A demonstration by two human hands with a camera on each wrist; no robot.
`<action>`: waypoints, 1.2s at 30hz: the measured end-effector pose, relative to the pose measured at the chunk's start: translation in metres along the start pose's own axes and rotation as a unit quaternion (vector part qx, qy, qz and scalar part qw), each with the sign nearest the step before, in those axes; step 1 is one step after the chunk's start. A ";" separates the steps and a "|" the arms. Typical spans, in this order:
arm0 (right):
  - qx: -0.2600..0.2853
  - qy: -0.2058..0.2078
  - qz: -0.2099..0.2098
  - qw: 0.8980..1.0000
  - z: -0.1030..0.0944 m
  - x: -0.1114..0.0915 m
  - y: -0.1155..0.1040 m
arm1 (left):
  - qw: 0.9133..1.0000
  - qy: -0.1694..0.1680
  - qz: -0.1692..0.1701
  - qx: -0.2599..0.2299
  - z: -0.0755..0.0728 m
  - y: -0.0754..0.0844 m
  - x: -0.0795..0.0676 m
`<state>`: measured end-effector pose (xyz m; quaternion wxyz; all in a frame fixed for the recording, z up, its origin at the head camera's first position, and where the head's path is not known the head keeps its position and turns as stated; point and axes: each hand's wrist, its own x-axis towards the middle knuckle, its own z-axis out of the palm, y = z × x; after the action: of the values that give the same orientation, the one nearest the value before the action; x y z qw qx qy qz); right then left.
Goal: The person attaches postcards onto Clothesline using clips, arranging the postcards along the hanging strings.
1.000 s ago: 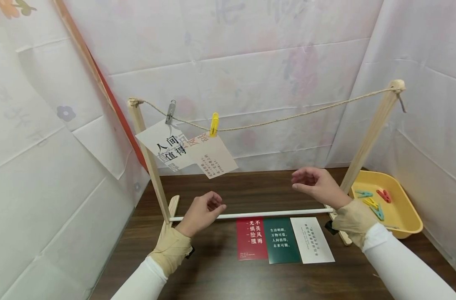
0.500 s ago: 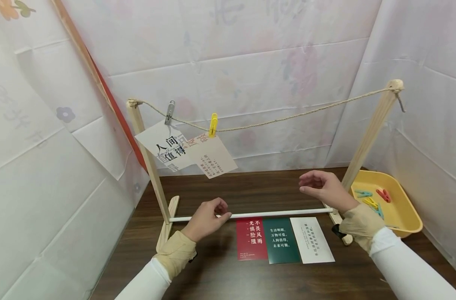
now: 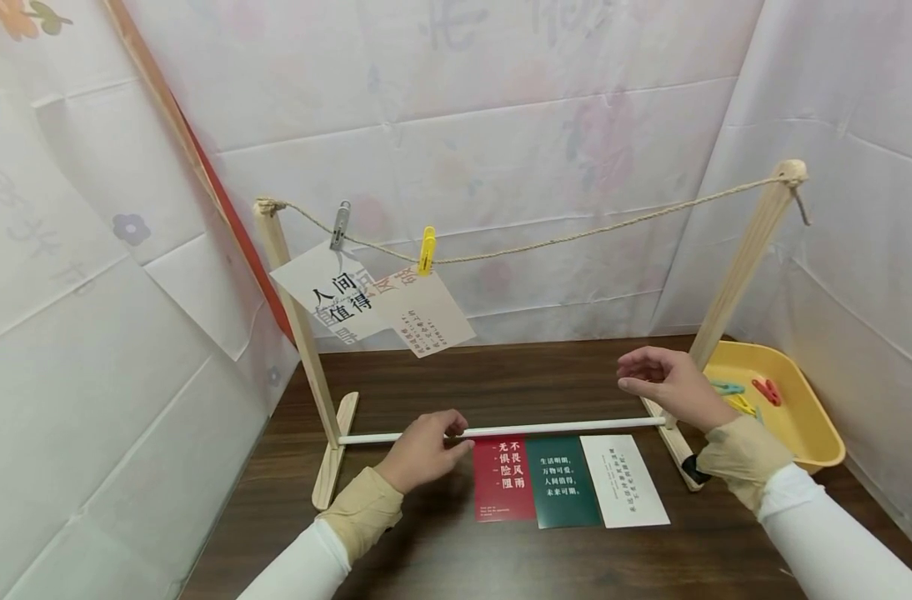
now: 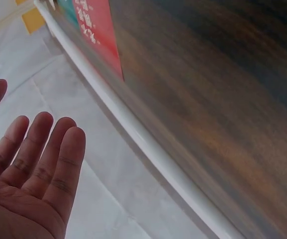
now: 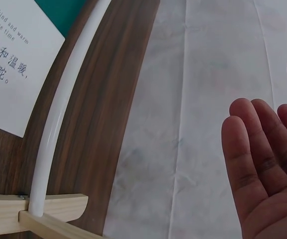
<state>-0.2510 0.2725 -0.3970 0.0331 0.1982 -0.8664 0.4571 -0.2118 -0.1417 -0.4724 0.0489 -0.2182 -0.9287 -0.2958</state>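
Observation:
My left hand (image 3: 426, 450) hovers by the white crossbar (image 3: 561, 427), just left of the red card (image 3: 499, 483), its fingers relaxed and holding nothing. A green card (image 3: 563, 492) and a white card (image 3: 625, 492) lie beside the red one on the table. Near the right post my right hand (image 3: 669, 383) is raised with loose fingers and an empty palm, close to the yellow basin (image 3: 809, 417). From the rope (image 3: 576, 239) hang a white card (image 3: 328, 287) under a grey clothespin (image 3: 340, 225) and a beige card (image 3: 429, 312) under a yellow clothespin (image 3: 427, 250).
Two wooden posts, left (image 3: 298, 333) and right (image 3: 749, 267), carry the rope and stand on wooden feet. The basin holds several clothespins, among them a red one (image 3: 767, 391), partly hidden by my right arm. White sheets (image 3: 501, 108) enclose the dark table (image 3: 396, 533).
My left hand has moved right and down, toward the red card. The right hand has drifted right and slightly down, toward the basin. Cards and clothespins have stayed put.

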 end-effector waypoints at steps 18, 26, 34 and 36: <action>-0.023 0.012 0.018 0.999 -0.015 -0.013 0.017 | 0.995 -0.061 0.027 0.073 0.020 0.003 -0.002; -0.030 0.019 0.018 0.999 -0.021 -0.021 0.021 | 0.989 -0.077 0.038 0.117 0.029 0.004 -0.004; -0.052 0.030 0.018 0.998 -0.027 -0.027 0.028 | 0.985 -0.079 0.048 0.144 0.034 0.004 -0.004; -0.054 0.033 0.013 0.998 -0.028 -0.029 0.030 | 0.984 -0.084 0.049 0.149 0.035 0.005 -0.003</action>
<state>-0.2393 0.3195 -0.4111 0.0661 0.1698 -0.8910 0.4159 -0.2052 -0.1192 -0.4991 0.0167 -0.2776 -0.9514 -0.1321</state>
